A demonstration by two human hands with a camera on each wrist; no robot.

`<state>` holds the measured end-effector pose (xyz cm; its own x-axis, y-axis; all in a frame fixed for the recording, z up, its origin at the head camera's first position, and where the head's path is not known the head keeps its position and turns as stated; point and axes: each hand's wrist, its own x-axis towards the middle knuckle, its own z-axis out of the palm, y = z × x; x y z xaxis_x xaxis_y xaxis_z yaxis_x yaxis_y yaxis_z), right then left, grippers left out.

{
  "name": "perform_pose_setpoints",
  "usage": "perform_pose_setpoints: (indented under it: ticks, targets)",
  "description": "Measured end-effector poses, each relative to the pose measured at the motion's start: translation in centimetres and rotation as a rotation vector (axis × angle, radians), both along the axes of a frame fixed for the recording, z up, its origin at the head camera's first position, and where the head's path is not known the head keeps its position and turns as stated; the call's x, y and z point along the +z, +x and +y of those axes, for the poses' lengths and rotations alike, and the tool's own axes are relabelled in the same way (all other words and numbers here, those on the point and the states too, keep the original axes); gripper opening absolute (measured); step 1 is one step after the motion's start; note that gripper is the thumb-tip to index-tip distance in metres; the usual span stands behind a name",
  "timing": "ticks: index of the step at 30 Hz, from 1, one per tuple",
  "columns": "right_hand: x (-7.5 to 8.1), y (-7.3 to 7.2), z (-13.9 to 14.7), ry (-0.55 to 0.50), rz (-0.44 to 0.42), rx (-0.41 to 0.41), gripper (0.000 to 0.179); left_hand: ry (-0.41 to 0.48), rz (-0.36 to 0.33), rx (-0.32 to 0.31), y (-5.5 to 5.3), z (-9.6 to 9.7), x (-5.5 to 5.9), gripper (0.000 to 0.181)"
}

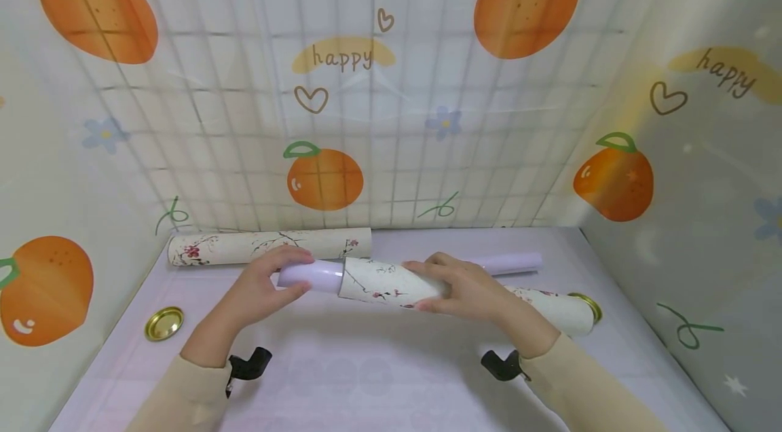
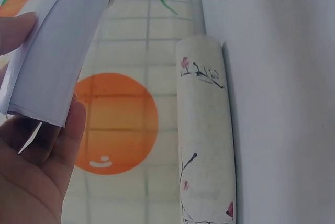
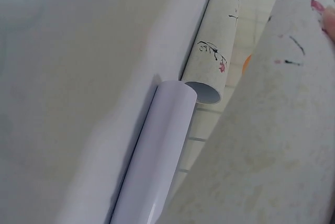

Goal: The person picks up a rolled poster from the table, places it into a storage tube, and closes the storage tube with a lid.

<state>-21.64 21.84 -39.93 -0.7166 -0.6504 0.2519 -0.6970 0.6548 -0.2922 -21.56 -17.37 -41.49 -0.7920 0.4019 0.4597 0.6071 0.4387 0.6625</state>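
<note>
"happy" (image 1: 342, 57) printed twice
It is written on yellow patches (image 1: 383, 54) of the back wall (image 1: 397, 140) and the right wall (image 1: 696, 255).

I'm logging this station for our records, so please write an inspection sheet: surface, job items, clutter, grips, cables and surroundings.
Surface: pale tabletop, looks flat.
Job items: flowered tube, with a lilac roll partly inside and sticking out on the left.
Clutter: second tube at back left; second roll at back right; gold lid at left; another lid at far right, attachment unclear.
Left grip: pinches the roll's exposed part.
Right grip: holds the flowered tube.
Cables: nothing seen.
Surroundings: orange-printed sheeting behind and at both sides.
</note>
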Motion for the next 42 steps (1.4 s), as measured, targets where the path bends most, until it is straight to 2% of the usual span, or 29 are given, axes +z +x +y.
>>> perform_pose_setpoints:
  ticks: [13, 24, 36, 42]
  targets:
    - [-0.2, 0.0, 0.0, -0.002, 0.009, -0.009, 0.068, -0.065, 0.033, -0.011, 0.0, 1.2, 0.2, 0.04]
    - [-0.3, -0.1, -0.1, -0.015, -0.025, -0.003, 0.068, -0.064, 0.088, -0.036, -0.3, 1.7, -0.1, 0.042]
    - [-0.4, -0.1, 0.0, -0.036, -0.036, -0.007, 0.068, -0.029, 0.072, -0.034, 0.2, 1.7, 0.4, 0.042]
    - [-0.3, 0.0, 0.1, -0.032, -0.036, -0.008, 0.068, 0.006, 0.036, -0.035, 0.3, 1.1, 0.4, 0.043]
